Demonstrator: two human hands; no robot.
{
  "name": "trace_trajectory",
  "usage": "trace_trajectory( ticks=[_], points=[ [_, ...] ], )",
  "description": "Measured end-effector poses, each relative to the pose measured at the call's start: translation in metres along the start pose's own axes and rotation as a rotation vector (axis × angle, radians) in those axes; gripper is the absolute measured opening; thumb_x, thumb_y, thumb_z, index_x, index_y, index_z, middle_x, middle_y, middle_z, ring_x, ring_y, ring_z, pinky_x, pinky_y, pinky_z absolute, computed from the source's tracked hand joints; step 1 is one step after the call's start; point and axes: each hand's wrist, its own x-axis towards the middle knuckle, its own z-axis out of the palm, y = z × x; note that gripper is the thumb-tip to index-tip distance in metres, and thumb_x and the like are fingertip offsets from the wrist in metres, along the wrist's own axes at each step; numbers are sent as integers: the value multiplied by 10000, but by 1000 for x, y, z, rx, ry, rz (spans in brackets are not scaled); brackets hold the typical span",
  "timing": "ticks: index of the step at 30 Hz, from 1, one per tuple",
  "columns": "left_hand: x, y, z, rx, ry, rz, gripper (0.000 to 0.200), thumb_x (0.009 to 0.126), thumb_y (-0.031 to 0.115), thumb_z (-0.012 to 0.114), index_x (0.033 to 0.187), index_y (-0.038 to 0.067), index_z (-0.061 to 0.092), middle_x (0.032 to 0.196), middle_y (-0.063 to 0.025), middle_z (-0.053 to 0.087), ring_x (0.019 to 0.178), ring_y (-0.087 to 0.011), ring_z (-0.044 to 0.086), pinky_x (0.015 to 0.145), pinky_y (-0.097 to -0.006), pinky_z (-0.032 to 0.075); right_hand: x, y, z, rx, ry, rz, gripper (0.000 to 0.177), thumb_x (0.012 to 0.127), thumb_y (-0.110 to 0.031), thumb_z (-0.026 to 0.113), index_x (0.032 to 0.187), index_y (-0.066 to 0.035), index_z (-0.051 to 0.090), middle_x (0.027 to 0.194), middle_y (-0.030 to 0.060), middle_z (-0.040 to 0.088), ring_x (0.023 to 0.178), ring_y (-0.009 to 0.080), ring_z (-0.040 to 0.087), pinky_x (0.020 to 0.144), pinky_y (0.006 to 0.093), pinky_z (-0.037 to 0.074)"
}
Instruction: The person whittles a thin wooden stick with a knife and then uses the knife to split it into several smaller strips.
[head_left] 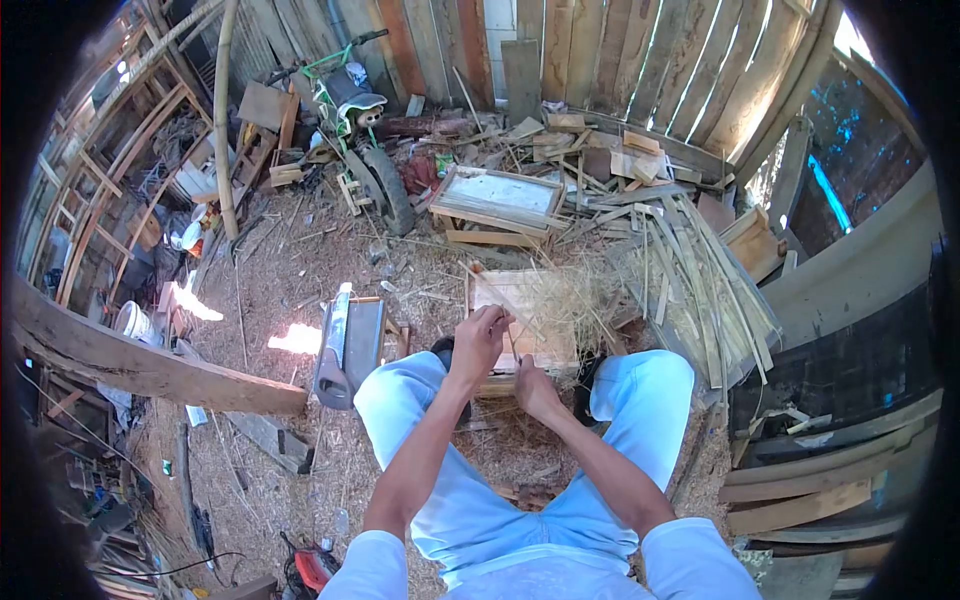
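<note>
My left hand (482,345) is closed in a pinch over a low wooden board (545,345) between my knees. A thin pale strip (492,285), like split bamboo or wood, runs up from its fingers. Just right of it and nearer to me, my right hand (538,390) is wrapped round something slim and dark, mostly hidden by the fingers; its kind cannot be made out. Beside the hands, a loose heap of fine curled shavings (585,300) covers the board's right side.
A handsaw (333,365) lies on a dark panel (366,335) to the left. Long thin strips (700,275) are piled at right. Ahead are a wooden frame (497,200), scrap wood (630,160) and a small motorbike (365,140). A beam (160,365) crosses the left side.
</note>
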Motion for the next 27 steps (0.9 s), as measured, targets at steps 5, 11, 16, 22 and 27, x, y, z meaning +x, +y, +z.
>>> trace_trajectory(
  ticks=[5,11,16,22,27],
  points=[
    [-7,3,2,-51,-23,53,79,813,41,644,829,12,572,741,-149,590,634,-345,592,534,-409,450,-2,11,11,20,21,-11,233,937,-161,369,979,69,381,794,352,588,811,512,586,711,571,446],
    [-9,7,0,-16,-48,49,95,811,47,653,815,9,566,732,-143,586,608,-331,582,524,-393,448,-4,23,24,4,53,8,223,917,-112,336,993,90,390,778,350,589,792,517,590,718,571,455],
    [-12,10,-1,-47,-58,19,92,809,43,653,813,2,571,750,-141,599,611,-323,586,533,-383,455,-9,26,25,65,-38,158,302,913,-139,337,1074,109,399,908,371,588,922,513,577,807,551,448],
    [-6,8,-4,-52,-54,-16,81,805,37,656,831,-2,590,757,-153,611,639,-309,611,556,-373,474,1,69,59,-80,-153,261,300,907,-144,377,1106,78,413,996,352,596,993,475,582,870,542,446],
    [0,-5,-10,-118,0,-183,89,814,42,659,840,-23,603,769,-148,649,671,-259,652,602,-327,514,2,70,45,2,-230,266,374,952,-258,382,1094,80,454,1014,344,595,969,474,588,856,534,451]
  ],
)
